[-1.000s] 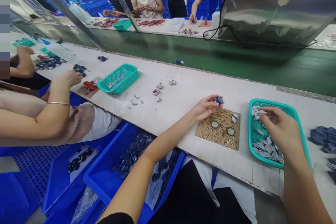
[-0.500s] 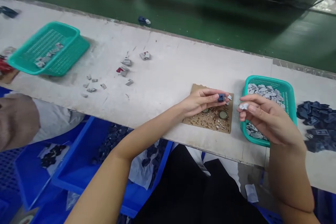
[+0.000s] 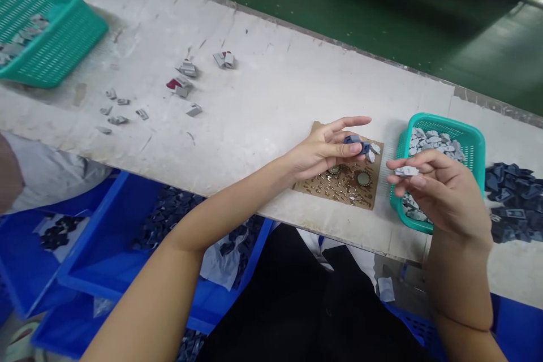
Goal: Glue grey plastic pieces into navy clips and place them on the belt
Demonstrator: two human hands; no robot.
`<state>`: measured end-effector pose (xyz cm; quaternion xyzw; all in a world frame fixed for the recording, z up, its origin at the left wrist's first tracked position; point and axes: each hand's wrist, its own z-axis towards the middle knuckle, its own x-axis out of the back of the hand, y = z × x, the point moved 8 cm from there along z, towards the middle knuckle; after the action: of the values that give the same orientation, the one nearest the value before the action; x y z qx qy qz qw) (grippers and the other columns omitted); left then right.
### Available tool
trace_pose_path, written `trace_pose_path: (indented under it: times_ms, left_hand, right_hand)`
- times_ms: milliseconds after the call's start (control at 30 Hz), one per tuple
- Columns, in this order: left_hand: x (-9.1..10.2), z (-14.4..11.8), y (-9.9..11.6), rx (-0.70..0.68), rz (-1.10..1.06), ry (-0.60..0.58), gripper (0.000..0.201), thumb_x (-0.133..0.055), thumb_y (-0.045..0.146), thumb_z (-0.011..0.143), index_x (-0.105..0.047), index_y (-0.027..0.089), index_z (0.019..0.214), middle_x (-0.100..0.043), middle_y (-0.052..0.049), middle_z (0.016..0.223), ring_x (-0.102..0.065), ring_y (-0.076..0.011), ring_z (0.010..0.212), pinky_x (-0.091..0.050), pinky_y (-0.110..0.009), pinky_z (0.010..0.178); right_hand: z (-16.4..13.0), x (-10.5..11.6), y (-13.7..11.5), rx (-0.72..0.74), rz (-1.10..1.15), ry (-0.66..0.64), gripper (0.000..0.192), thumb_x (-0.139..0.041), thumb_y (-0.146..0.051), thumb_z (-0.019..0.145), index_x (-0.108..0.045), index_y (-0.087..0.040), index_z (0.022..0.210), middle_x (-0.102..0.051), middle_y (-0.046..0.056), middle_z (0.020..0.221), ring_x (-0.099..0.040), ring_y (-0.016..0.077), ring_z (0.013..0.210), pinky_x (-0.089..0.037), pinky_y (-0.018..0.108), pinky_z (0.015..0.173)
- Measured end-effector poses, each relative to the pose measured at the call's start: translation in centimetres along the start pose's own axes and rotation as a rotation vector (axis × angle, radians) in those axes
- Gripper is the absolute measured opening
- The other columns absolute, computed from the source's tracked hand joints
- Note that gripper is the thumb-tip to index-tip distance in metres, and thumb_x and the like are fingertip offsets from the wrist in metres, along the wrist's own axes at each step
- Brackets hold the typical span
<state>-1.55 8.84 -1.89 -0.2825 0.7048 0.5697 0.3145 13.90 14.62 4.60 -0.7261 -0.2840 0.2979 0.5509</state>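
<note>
A white worktop [image 3: 271, 90] slants across the room, a green surface [image 3: 339, 17] along its far edge and blue bins [image 3: 106, 263] below its near edge. One green basket [image 3: 70, 39] stands toward the left, another basket [image 3: 477, 150] toward the right, with a dark blue heap [image 3: 513, 198] beside it. White surface runs from a brown card [image 3: 311, 188], by the near edge, to small grey scraps [image 3: 186, 70]. Over the card, the left hand [image 3: 318, 153] pinches a dark blue piece [image 3: 351, 139] behind its thumb; the right hand [image 3: 447, 189] grips a pale grey piece [image 3: 406, 171] at its fingertips, the pieces apart
</note>
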Motion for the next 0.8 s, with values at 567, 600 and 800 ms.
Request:
trace_pose_path:
  times_ms: [567,600,800]
  left_hand:
    - [-0.6,0.1,-0.6,0.052,-0.099,-0.005,0.023,-0.079,0.006,0.084,-0.079,0.015,0.105,-0.079,-0.002,0.095,-0.078,-0.0111,0.087,-0.063,-0.023,0.094]
    - [-0.7,0.1,-0.6,0.055,-0.116,-0.017,0.021,-0.08,0.006,0.083,-0.079,0.015,0.102,-0.079,-0.002,0.093,-0.078,-0.011,0.086,-0.063,-0.022,0.091]
    - [-1.0,0.1,-0.7,0.07,-0.165,-0.017,0.016,-0.078,0.004,0.084,-0.077,0.014,0.096,-0.08,-0.001,0.09,-0.08,-0.0113,0.085,-0.064,-0.02,0.09]
  right_hand:
    - [-0.1,-0.4,-0.4,0.081,-0.079,-0.024,0.021,-0.08,-0.024,0.093,-0.083,-0.035,0.111,-0.071,0.0,0.087,-0.066,0.0107,0.069,-0.054,0.019,0.051]
    - [0.0,-0.2,-0.3,0.071,-0.085,-0.004,0.017,-0.081,-0.025,0.091,-0.083,-0.034,0.106,-0.073,0.0,0.089,-0.066,0.0101,0.069,-0.055,0.019,0.054]
    - [0.0,0.7,0.0,0.036,-0.185,0.046,0.019,-0.087,-0.032,0.086,-0.084,-0.031,0.105,-0.072,0.0,0.08,-0.067,0.0125,0.068,-0.057,0.023,0.059]
